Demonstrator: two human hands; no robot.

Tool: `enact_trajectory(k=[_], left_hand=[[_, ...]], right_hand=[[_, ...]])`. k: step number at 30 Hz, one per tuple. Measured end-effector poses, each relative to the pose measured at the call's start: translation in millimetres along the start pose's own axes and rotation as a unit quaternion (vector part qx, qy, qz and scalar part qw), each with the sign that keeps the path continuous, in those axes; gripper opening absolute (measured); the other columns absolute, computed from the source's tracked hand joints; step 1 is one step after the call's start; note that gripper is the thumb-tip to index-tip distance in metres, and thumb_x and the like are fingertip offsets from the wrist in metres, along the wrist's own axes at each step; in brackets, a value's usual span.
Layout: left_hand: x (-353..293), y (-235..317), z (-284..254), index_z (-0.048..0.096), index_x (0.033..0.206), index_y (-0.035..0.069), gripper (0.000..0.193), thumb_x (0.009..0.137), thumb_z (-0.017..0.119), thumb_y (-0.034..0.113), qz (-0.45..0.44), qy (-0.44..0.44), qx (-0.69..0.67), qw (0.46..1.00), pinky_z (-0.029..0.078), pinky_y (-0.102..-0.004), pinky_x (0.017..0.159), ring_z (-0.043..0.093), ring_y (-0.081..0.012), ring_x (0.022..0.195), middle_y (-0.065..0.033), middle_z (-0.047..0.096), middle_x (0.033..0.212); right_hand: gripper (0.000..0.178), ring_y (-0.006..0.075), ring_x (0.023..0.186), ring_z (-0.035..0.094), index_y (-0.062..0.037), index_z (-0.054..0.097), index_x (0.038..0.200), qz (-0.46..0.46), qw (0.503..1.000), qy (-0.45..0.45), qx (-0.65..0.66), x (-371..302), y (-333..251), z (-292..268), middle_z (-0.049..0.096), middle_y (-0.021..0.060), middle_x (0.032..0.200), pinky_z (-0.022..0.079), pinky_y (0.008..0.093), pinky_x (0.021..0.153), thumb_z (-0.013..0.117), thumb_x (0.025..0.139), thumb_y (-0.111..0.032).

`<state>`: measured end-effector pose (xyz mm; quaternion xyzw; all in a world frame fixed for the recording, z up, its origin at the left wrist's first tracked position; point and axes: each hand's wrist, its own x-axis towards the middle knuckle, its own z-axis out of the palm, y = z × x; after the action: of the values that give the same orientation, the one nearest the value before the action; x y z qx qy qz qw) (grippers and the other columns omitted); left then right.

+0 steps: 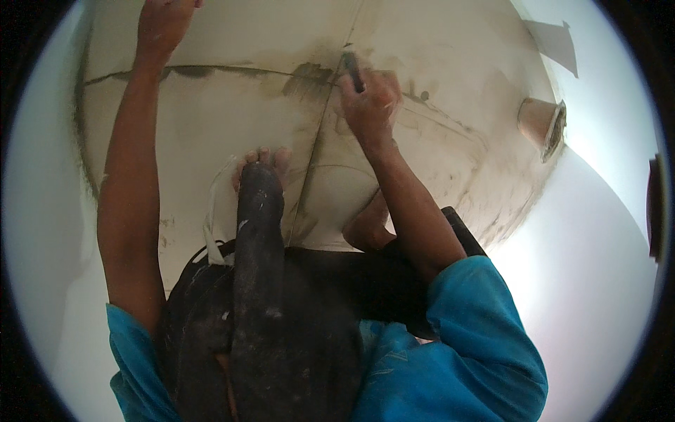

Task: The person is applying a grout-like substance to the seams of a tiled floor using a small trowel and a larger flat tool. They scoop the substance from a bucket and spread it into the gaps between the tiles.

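Note:
My right hand (374,102) is closed around the dark handle of a slim hand tool (353,70). Its pale tip meets the beige floor (436,42) by a joint line; whether it is a scraper or a brush I cannot make out. Dark, damp-looking smears (309,81) mark the floor just left of the tool, where two joint lines cross. At the top left, my left hand (166,28) reaches forward over the floor. The picture's upper edge cuts off most of its fingers, so their hold is hidden.
A beige, cup-shaped container or pipe piece (538,121) stands at the right by the white wall (605,98). My bare left foot (280,160) and right foot (369,224) rest on the floor between my arms. A whitish strip (211,228) hangs beside my left leg.

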<state>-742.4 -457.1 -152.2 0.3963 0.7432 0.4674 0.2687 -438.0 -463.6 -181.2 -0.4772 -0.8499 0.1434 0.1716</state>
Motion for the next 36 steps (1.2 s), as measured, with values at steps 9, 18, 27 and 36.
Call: enact_trajectory(k=[9, 18, 27, 36], left_hand=[[-23, -51, -31, 0.059, 0.081, 0.006, 0.029, 0.088, 0.059, 0.034, -0.037, -0.018, 0.063, 0.997, 0.041, -0.0274, 0.064, 0.050, -0.0111, 0.067, -0.0007, 0.057, 0.072], [-68, -63, -58, 0.059, 0.083, 0.007, 0.030, 0.091, 0.057, 0.036, -0.120, -0.021, 0.085, 0.989, 0.040, -0.0259, 0.066, 0.049, -0.0085, 0.068, 0.0016, 0.056, 0.072], [-95, -51, -90, 0.059, 0.087, 0.006, 0.028, 0.092, 0.056, 0.033, -0.062, -0.022, 0.075, 0.995, 0.041, -0.0257, 0.067, 0.050, -0.0101, 0.071, -0.0004, 0.056, 0.075], [-130, 7, -161, 0.057, 0.082, 0.007, 0.024, 0.090, 0.057, 0.029, -0.107, -0.056, 0.097, 0.988, 0.040, -0.0251, 0.060, 0.047, -0.0101, 0.062, -0.0013, 0.053, 0.068]], right_hand=[[0.041, 0.0331, 0.090, 0.059, -0.0079, 0.059, 0.117, 0.067, 0.972, -0.207, 0.084, -26, -105, 39, 0.065, 0.0163, 0.095, 0.041, 0.0458, 0.091, 0.062, 0.082, -0.029], [0.039, 0.0246, 0.077, 0.055, -0.0148, 0.066, 0.112, -0.315, 0.942, -0.116, -0.003, 15, -38, 26, 0.067, 0.0010, 0.113, 0.047, 0.0364, 0.078, 0.070, 0.073, -0.012], [0.035, 0.0284, 0.091, 0.057, -0.0205, 0.063, 0.112, -0.243, 0.958, -0.147, 0.024, 103, -29, 28, 0.065, 0.0072, 0.089, 0.045, 0.0463, 0.074, 0.064, 0.077, -0.027], [0.051, 0.0184, 0.106, 0.057, -0.0224, 0.059, 0.119, -0.578, 0.742, -0.340, -0.020, 92, 16, 4, 0.066, -0.0015, 0.111, 0.042, 0.0360, 0.094, 0.075, 0.071, -0.014]])
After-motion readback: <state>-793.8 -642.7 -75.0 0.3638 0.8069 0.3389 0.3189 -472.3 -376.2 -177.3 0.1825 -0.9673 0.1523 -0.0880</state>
